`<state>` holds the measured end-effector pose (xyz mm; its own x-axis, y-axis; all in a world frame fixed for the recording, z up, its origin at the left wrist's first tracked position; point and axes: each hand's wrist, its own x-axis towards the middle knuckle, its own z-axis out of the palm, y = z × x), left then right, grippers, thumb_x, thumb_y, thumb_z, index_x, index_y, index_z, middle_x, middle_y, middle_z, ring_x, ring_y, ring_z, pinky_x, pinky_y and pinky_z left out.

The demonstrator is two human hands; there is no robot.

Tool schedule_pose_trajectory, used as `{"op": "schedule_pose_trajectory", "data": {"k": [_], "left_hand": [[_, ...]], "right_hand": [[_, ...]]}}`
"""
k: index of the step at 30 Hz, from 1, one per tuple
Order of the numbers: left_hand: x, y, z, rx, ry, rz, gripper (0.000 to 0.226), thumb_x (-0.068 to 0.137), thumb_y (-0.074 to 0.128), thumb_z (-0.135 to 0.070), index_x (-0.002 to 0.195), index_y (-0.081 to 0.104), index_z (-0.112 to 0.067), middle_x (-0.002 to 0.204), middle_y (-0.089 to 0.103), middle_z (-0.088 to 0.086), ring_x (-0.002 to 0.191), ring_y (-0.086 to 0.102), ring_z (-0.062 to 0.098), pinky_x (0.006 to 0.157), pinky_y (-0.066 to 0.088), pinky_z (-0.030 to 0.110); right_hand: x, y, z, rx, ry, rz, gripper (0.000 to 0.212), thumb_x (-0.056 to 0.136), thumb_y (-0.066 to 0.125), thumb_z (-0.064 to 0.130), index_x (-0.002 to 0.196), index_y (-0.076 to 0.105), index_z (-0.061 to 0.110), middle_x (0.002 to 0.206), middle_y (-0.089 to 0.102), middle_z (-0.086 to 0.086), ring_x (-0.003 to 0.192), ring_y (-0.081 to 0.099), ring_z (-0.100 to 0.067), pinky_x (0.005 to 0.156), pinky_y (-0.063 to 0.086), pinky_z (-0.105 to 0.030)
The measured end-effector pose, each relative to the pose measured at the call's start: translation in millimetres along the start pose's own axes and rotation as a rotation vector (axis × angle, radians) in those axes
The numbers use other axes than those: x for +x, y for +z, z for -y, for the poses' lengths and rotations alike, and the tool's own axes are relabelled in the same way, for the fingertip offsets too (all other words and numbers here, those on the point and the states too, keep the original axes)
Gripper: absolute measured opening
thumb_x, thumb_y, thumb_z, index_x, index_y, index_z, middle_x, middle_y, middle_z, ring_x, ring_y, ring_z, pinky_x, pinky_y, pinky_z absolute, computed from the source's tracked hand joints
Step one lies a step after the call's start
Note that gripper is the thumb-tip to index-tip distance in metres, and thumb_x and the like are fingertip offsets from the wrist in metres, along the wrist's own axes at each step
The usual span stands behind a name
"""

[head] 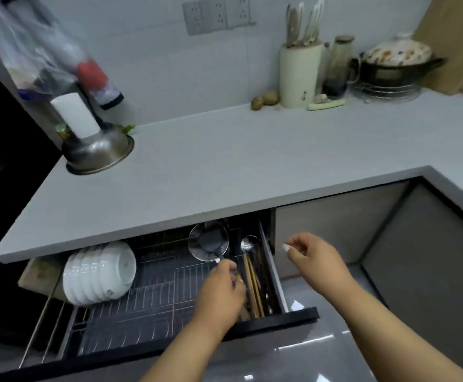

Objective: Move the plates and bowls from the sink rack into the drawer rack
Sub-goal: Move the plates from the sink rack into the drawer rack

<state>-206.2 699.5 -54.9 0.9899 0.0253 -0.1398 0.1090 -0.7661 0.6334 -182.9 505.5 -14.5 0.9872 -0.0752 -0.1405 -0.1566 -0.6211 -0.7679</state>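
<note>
Bowls (99, 272) sit on edge at the drawer rack's (153, 293) left end, probably to drain. Left hand (219, 293) grip pinches a strainer (209, 241) handle; right hand (316, 257) hovers loose, holding nothing.

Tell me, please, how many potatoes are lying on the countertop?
2: both small brown potatoes lie touching side by side on the grey countertop, just left of the cream knife block. Others may be hidden behind it.

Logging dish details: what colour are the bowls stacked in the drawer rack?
White, with faint small markings; the bowls show best in the head view.
</note>
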Motion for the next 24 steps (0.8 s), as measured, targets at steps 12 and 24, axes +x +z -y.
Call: {"op": "schedule_pose_trajectory", "data": {"k": [12,24], "left_hand": [[53,179,-231,0.109,0.357,0.213,0.029,0.090,0.052,-0.027,0.118,0.050,-0.024,0.100,0.056,-0.006,0.091,0.057,0.014,0.083,0.047,0.028],[58,285,-373,0.215,0.697,0.401,0.028,0.090,0.050,-0.030,0.118,0.051,-0.024,0.112,0.051,-0.006,0.097,0.052,0.011,0.087,0.045,0.029]], "right_hand": [[18,-241,-172,0.059,0.175,-0.365,0.009,0.090,0.058,0.034,0.090,0.062,0.026,0.082,0.062,0.013,0.076,0.056,-0.005,0.064,0.042,-0.022],[-34,-358,-286,0.168,0.467,-0.669,0.015,0.093,0.054,0.034,0.094,0.061,0.021,0.082,0.062,0.010,0.072,0.056,-0.008,0.058,0.040,-0.023]]}}
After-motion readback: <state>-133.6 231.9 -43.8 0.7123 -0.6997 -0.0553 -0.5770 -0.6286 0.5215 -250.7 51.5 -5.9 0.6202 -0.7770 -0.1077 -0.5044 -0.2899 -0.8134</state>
